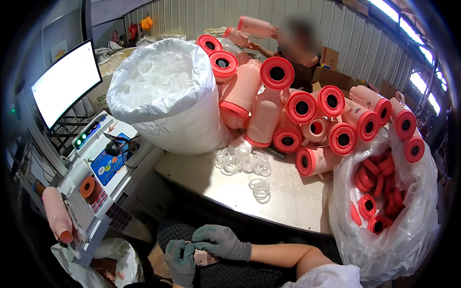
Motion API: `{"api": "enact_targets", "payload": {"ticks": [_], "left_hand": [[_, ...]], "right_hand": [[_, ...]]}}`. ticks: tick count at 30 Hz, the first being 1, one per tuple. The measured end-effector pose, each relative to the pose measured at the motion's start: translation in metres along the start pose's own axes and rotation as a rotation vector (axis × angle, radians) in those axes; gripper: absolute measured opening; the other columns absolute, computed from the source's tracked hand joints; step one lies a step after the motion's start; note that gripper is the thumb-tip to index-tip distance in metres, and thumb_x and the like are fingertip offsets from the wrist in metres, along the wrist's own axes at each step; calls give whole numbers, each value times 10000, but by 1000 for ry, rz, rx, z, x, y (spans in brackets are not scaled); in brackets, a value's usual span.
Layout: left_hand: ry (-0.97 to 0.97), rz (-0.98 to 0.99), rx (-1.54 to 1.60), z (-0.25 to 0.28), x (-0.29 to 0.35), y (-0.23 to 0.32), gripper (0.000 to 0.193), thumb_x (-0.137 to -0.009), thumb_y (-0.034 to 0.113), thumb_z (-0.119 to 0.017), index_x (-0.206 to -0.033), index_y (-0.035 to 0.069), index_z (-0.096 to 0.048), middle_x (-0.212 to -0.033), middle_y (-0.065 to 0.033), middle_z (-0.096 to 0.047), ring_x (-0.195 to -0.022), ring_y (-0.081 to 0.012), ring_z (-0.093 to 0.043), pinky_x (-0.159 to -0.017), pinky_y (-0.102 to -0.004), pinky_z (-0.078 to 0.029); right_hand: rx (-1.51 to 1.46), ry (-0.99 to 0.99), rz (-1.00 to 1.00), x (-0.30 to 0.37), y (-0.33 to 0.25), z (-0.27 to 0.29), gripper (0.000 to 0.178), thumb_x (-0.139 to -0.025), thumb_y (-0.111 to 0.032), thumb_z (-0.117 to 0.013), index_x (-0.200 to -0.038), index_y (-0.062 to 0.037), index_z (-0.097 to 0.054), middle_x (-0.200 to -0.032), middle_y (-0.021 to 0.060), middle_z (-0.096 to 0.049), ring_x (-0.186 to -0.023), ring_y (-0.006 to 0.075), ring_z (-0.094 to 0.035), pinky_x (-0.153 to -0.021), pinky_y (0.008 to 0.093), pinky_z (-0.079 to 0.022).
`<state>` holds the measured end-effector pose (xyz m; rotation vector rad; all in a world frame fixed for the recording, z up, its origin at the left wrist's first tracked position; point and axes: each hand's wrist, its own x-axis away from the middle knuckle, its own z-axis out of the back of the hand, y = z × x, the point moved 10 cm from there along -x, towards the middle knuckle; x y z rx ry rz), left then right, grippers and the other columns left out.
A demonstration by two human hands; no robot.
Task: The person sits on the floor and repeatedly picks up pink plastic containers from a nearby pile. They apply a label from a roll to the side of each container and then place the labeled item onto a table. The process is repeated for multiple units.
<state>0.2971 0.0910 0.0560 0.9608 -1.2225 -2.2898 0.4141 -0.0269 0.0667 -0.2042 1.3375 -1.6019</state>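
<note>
Both my hands wear grey gloves and meet low over my lap, below the table's front edge. My left hand [180,259] is curled with its fingers pointing up. My right hand [222,241] reaches across from the right, and its fingertips touch the left hand's fingertips. Whether anything small sits between them is hidden. A pinkish flat thing [205,259] lies on my checked lap just under the hands. On the metal table [293,201] ahead lie several loose clear rings [249,165] and a pile of pink flask shells with red rims [307,125].
A big white sack of clear rings [163,91] stands at the table's left. A clear bag of red collars [384,206] hangs at the right. At my left is a machine [103,168] with a monitor [65,84] and a pink flask [57,213]. Another person [297,43] works behind the pile.
</note>
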Motion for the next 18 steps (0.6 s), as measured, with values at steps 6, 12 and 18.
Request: {"api": "enact_targets", "payload": {"ticks": [6, 12, 18], "left_hand": [[-43, -53, -47, -1, -2, 1, 92, -854, 70, -745, -915, 0, -746, -807, -138, -649, -754, -286, -650, -692, -385, -505], [19, 21, 2, 2, 7, -17, 87, -858, 53, -738, -893, -26, -727, -799, -150, -642, -721, -295, -640, -672, -389, -498], [28, 152, 95, 6, 21, -57, 95, -938, 98, -715, -882, 22, -724, -852, -140, -680, -825, -249, -653, -735, -387, -495]], "right_hand": [[101, 38, 148, 10, -8, -6, 187, -923, -228, -734, -1004, -59, -742, -1091, 99, -737, -953, 296, -726, -822, 382, -588], [63, 54, 100, 4, -4, -7, 213, -934, -224, -741, -1044, -41, -745, -1100, 113, -740, -965, 291, -730, -833, 374, -589], [-164, -162, -230, 20, 33, -55, 321, -914, -203, -802, -1178, -34, -737, -1117, 109, -760, -1001, 226, -748, -925, 344, -598]]}}
